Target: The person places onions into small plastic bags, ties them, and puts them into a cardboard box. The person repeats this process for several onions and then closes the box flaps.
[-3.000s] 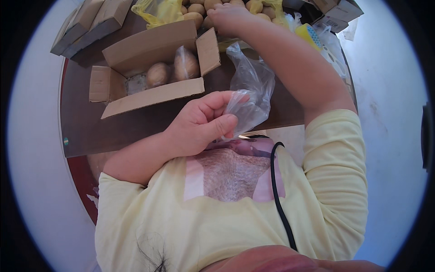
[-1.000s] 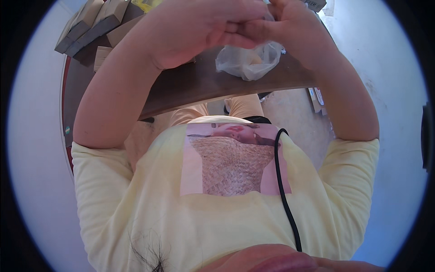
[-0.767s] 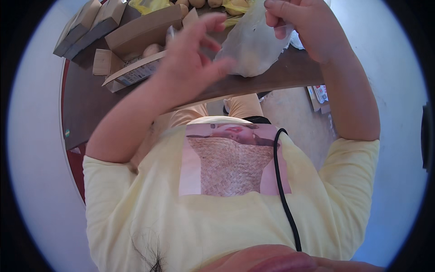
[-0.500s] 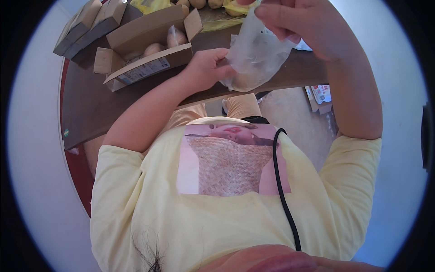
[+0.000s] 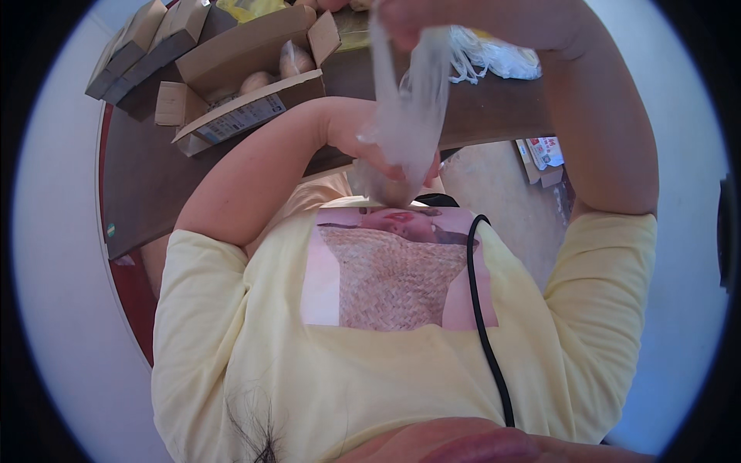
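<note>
A clear plastic bag (image 5: pixel 409 100) hangs stretched between my hands, in front of my chest. At the top edge of the view, my right hand (image 5: pixel 421 17) grips its gathered upper end, with the fingers partly cut off. My left hand (image 5: pixel 374 150) is closed around the lower part of the bag. A brownish rounded thing (image 5: pixel 386 191) shows blurred in the bag's bottom, beneath the left hand; it looks like a potato. Left of my hands, an open cardboard box (image 5: pixel 243 119) holds a bagged potato-like thing (image 5: pixel 296 62) and another rounded one (image 5: pixel 256 82).
Closed cardboard boxes (image 5: pixel 143 48) are lined up at the far left of the dark brown table (image 5: pixel 147 197). Crumpled white plastic bags (image 5: pixel 505 60) lie at the far right. A yellow bag (image 5: pixel 251 9) sits behind the open box. A black cable (image 5: pixel 480 309) runs down my shirt.
The bag has moved closer to my body and is pulled longer and narrower. My left hand has shifted right and nearer, wrapping around its lower part. My right hand has moved left.
</note>
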A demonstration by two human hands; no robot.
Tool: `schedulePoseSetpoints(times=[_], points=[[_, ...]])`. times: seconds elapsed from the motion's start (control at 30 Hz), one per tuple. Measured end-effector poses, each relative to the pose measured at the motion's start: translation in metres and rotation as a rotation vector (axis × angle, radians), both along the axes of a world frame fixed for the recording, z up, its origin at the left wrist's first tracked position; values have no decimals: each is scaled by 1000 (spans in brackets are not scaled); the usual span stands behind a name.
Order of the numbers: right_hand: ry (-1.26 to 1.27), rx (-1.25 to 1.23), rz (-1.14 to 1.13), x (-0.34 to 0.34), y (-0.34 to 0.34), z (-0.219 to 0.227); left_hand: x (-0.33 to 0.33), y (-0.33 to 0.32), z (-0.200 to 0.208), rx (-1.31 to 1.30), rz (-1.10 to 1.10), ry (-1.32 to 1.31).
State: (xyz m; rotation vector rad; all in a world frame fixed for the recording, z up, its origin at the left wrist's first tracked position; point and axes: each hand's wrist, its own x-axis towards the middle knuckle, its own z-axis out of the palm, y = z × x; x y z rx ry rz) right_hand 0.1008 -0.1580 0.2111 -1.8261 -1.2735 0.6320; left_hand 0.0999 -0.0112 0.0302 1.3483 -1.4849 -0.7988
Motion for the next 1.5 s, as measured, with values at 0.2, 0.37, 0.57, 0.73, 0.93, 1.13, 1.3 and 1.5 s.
schedulePoseSetpoints(times=[0.2, 0.37, 0.57, 0.73, 0.93, 1.13, 1.3, 1.5], points=[[-93, 254, -427, 35, -85, -30, -1, 48, 3, 31, 453, 616], [-351, 293, -662, 39, -126, -90, -12, 51, 25, -28, 667, 534], [-77, 408, -807, 19, -117, -159, -42, 11, 51, -163, 617, 503], [383, 395, -754, -39, -69, -211, -30, -16, 52, -343, 1157, 474], [-241, -16, -550, -53, -62, -176, -14, -11, 15, 150, 1378, -616], [-691, 40, -508, -33, -85, -132, -17, 4, 20, 139, 1117, -75], [-690, 216, -325, -25, -92, -107, -23, 15, 31, -194, 669, 38], [-385, 434, -198, -16, -79, -114, -34, 16, 47, -339, 386, 235]])
